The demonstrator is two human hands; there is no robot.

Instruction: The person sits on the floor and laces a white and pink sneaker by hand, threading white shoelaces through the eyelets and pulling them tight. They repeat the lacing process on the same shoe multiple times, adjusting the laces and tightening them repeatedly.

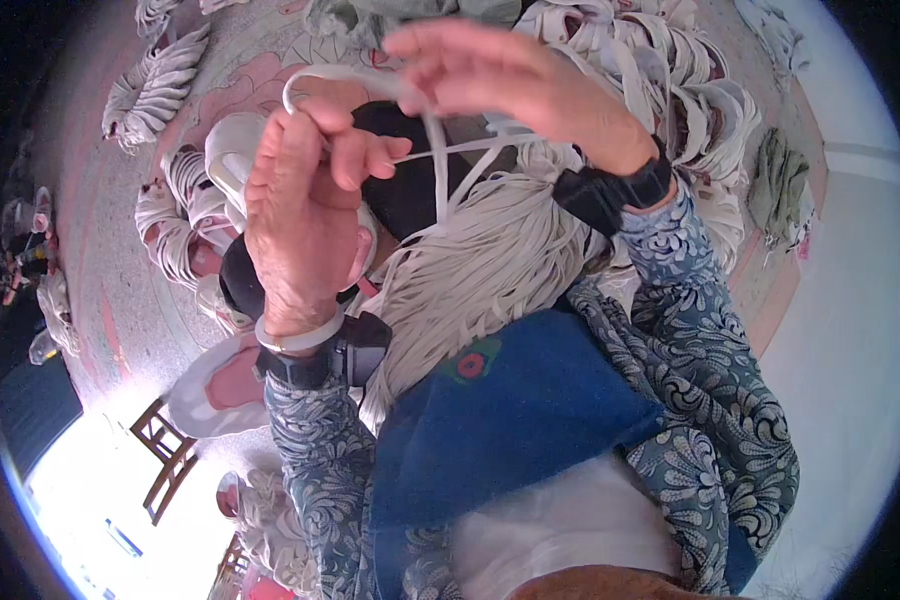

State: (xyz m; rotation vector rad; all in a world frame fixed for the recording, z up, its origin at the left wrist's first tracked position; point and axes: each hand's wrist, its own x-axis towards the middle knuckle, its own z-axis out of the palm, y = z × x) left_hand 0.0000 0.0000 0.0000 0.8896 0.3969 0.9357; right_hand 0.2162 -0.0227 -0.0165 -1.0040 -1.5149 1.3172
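Over my remote feed I'm seeing the left hand [305,220] pinching a flat white lace [439,150], its grip closed; the right hand [515,85] is blurring, so I can't tell its grip. The lace is arching between them above a lace bundle [500,245] lying beside blue cloth [510,430] that's showing a red-and-green motif [470,363].

I find my right hand [510,85], beyond the bundle of laces [500,250], blurred, its hold on the white lace [440,170] indeterminate; my left hand [305,215], left of the bundle, partly hides a white shoe piece [232,150]; grey cloth [355,20] beyond the bundle, cut by upper edge; small items [42,208] far left of it, unidentifiable
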